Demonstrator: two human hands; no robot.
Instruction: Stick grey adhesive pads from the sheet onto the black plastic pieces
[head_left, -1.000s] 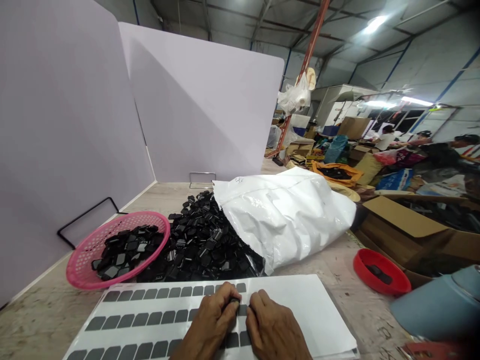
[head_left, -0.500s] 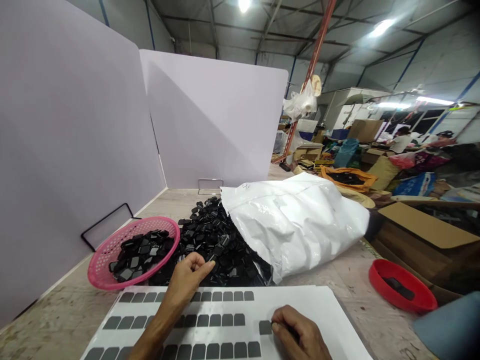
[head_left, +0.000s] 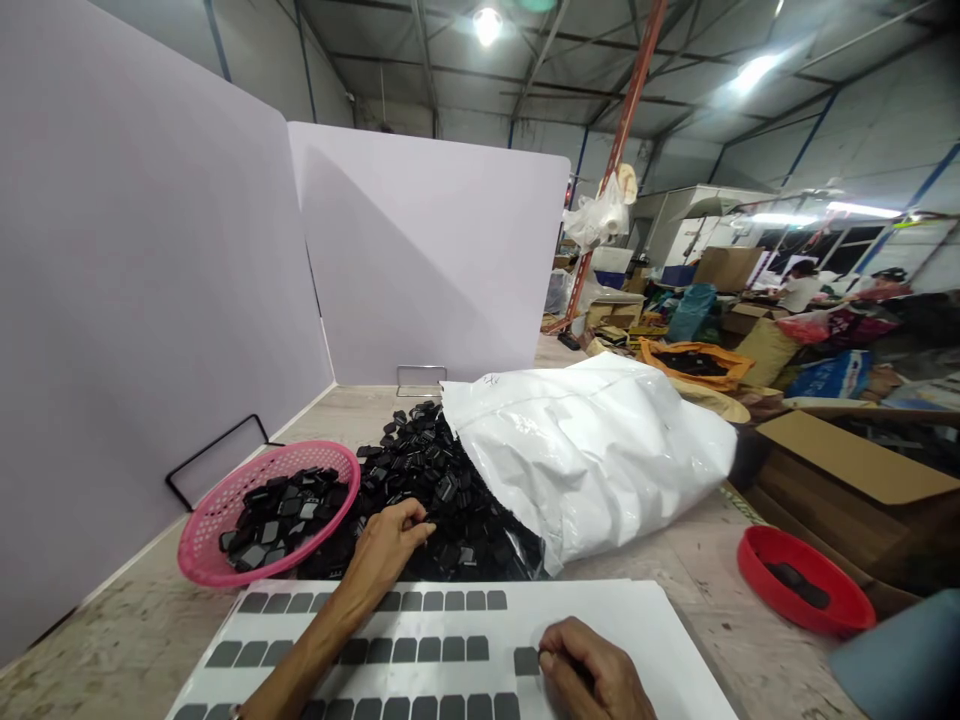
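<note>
**Left hand in the black pile, right hand on the sheet**

The left hand (head_left: 386, 545) reaches forward over the white sheet (head_left: 660, 640) into the pile (head_left: 427, 490) of small black parts, fingertips pinched at its near edge; whether a part is already between them cannot be told. The pile lies straight ahead of this hand, between the pink basket (head_left: 217, 520) on its left and the white bag (head_left: 592, 450) on its right, all on the table (head_left: 112, 640). The right hand (head_left: 592, 680) is curled, fingertips pressing on the end grey sticker (head_left: 526, 661) of the middle row, well apart from the pile. Half a second ago the left fingers were spread above the pile; now they have closed down onto it, and the right hand has barely shifted
</note>
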